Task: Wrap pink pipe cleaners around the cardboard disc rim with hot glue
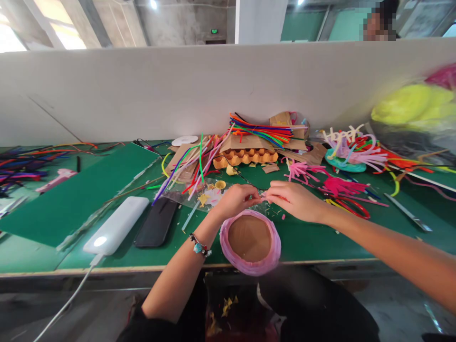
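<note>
My left hand (239,199) and my right hand (296,199) meet fingertip to fingertip above the green table. Both are closed in a pinch on a small pale pink piece (264,195), mostly hidden by the fingers. Just below them, at the table's front edge, is a round cardboard disc (249,237) with a thick rim wrapped in pink fuzzy strands (228,251). Neither hand grips this round piece. Behind the hands lie a clear plastic sheet (181,198) and yellowish scraps (204,198).
Pipe cleaners (263,130) in many colours lie behind, above an egg carton (245,156). Pink bunches (342,186), red-handled scissors (356,208) and a craft knife (408,212) lie right. A black phone (156,223) and white power bank (117,225) lie left.
</note>
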Available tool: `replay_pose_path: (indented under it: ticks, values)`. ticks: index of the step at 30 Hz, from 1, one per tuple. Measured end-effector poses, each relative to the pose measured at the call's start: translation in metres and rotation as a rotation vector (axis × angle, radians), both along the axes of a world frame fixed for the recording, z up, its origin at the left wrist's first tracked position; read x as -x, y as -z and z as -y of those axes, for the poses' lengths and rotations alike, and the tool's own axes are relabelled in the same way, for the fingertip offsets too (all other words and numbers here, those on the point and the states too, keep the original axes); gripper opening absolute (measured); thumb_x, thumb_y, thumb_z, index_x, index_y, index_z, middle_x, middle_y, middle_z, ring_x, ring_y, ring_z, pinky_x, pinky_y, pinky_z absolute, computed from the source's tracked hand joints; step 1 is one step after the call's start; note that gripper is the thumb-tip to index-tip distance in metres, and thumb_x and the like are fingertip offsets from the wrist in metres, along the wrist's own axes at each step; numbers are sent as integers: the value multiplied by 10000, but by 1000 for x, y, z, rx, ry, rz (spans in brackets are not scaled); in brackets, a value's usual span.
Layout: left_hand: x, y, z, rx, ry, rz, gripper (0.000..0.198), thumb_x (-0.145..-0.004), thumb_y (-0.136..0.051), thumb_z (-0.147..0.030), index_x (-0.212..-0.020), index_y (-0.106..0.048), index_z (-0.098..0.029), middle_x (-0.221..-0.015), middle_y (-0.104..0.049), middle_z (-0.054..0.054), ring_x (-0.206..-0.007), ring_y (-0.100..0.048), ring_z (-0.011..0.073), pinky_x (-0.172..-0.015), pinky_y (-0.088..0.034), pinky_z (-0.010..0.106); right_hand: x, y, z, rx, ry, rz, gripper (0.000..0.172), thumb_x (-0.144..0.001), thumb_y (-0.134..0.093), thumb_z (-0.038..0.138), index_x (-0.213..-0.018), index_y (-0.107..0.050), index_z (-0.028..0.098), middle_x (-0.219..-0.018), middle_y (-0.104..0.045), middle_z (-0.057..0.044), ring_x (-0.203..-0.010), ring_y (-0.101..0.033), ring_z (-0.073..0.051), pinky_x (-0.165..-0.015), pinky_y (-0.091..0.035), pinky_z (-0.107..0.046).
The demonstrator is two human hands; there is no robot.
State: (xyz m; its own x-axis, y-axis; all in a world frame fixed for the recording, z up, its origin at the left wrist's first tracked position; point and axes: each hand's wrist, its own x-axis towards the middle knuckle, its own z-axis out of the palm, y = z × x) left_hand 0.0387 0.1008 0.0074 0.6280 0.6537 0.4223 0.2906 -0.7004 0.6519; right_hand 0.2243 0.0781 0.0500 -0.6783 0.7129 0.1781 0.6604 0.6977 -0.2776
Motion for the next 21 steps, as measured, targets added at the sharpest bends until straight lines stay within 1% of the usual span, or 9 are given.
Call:
replay_pose_path:
  ticks: [2, 4, 8, 11, 15, 17, 18, 19, 21]
  values:
    - [1, 1, -1, 25, -10, 15, 368, -795, -503, -455, -626, -557, -132, -584, -493, -16, -550, -420, 87, -550, -324, 203, 0, -1, -1, 170, 26, -44, 320, -864, -339, 274, -663, -562, 162, -679, -529, -17, -631, -506, -116, -612, -381, -239]
    - [2, 2, -2, 81, 3, 59, 377, -784, -508, -471, -623, -555, -133, -584, -493, -17, -552, -419, 86, -552, -331, 201, 0, -3, -2, 245, 33, -65, 322, -864, -322, 287, -717, -580, 162, -718, -570, -25, -665, -531, -123, -641, -399, -248]
    - [5, 6, -4, 199, 61, 107, 389, -744, -543, -498, -625, -562, -128, -575, -494, -21, -543, -416, 83, -544, -335, 201, -1, -5, -5, 276, -53, -32, 319, -848, -356, 312, -853, -631, 149, -826, -623, -60, -728, -563, -144, -680, -408, -269]
    - [5, 6, -4, 274, 81, 127, 399, -720, -561, -510, -624, -561, -123, -575, -500, -19, -545, -425, 84, -540, -335, 203, -2, -6, -8, 241, -123, 4, 335, -839, -385, 331, -896, -657, 145, -888, -652, -88, -803, -586, -170, -716, -409, -278]
    - [5, 6, -2, 303, 97, 148, 403, -715, -564, -513, -627, -560, -120, -581, -507, -16, -559, -436, 86, -553, -344, 203, -1, -6, -10, 246, -140, -19, 351, -830, -402, 367, -912, -664, 149, -927, -663, -95, -837, -596, -181, -721, -405, -277]
    - [5, 6, -2, 283, 96, 145, 403, -725, -553, -513, -638, -564, -120, -589, -510, -13, -562, -434, 86, -556, -346, 203, 1, -4, -8, 244, -97, -75, 331, -816, -412, 374, -845, -660, 157, -846, -663, -71, -762, -587, -163, -675, -393, -266]
    - [4, 6, -1, 263, 93, 143, 402, -732, -546, -512, -640, -564, -121, -591, -511, -12, -562, -432, 86, -558, -348, 203, 2, -3, -6, 250, -52, -109, 311, -804, -418, 370, -779, -649, 163, -761, -649, -46, -688, -566, -145, -631, -380, -256]
    - [3, 6, -1, 236, 93, 139, 399, -740, -539, -509, -640, -562, -123, -592, -511, -11, -562, -432, 86, -561, -350, 203, 3, 0, -5, 260, 2, -142, 289, -789, -424, 361, -699, -621, 169, -659, -610, -16, -607, -527, -124, -579, -359, -244]
    - [0, 5, 0, 165, 99, 124, 385, -755, -531, -493, -635, -555, -128, -598, -512, -7, -563, -437, 88, -569, -358, 205, 5, 5, -3, 284, 107, -195, 269, -756, -425, 328, -552, -514, 178, -497, -470, 36, -487, -417, -91, -491, -299, -223]
